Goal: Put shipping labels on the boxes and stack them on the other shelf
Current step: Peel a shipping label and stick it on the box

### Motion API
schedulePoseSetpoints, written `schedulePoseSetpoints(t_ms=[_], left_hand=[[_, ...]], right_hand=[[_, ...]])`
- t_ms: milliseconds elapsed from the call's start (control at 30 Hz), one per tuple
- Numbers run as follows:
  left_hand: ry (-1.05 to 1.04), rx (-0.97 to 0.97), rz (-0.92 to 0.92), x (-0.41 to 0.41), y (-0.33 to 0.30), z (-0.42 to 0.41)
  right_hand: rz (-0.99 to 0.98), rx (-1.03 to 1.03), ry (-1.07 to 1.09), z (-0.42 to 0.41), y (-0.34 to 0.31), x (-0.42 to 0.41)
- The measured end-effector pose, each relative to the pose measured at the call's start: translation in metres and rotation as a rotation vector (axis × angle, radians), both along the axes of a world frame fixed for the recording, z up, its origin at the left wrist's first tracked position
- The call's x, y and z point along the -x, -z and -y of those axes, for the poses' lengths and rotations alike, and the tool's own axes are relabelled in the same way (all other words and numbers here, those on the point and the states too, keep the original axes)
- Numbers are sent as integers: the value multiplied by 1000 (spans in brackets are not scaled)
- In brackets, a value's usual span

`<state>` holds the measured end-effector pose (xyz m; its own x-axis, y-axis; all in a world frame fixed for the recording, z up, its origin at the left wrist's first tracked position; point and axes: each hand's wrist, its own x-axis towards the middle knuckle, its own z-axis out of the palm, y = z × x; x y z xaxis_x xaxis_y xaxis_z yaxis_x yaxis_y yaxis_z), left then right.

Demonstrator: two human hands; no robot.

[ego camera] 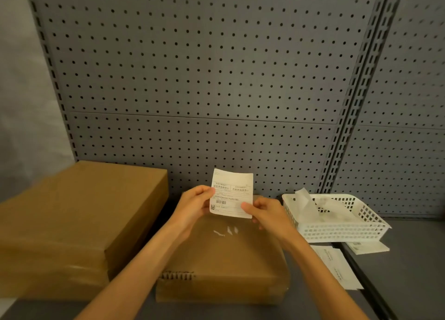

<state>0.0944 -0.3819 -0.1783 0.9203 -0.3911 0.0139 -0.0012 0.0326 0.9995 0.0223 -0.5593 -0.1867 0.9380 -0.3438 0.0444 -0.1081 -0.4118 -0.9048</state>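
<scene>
A white shipping label [232, 191] with a barcode is held upright above a flat brown cardboard box [224, 259] lying on the grey shelf. My left hand [192, 205] pinches the label's left edge. My right hand [263, 215] pinches its lower right corner. A stack of larger brown boxes [79, 223] stands to the left of that box. The box under the label has a few pale scraps on its top.
A white perforated plastic basket [337, 230] with crumpled backing paper sits at the right. Loose label sheets [337, 264] lie in front of it, across the gap to the neighbouring shelf [409, 271]. A grey pegboard wall [204, 79] closes the back.
</scene>
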Motion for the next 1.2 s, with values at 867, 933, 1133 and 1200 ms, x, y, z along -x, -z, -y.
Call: schedulePoseSetpoints(t_ms=[867, 933, 1133, 1200], left_hand=[[73, -395, 291, -10, 34, -34], [83, -400, 294, -11, 35, -34], [103, -428, 303, -12, 35, -34], [125, -443, 304, -13, 35, -35]], right_hand=[[36, 155, 62, -24, 28, 9], [43, 155, 61, -24, 28, 10], [16, 161, 50, -23, 30, 9], [11, 173, 49, -23, 30, 9]])
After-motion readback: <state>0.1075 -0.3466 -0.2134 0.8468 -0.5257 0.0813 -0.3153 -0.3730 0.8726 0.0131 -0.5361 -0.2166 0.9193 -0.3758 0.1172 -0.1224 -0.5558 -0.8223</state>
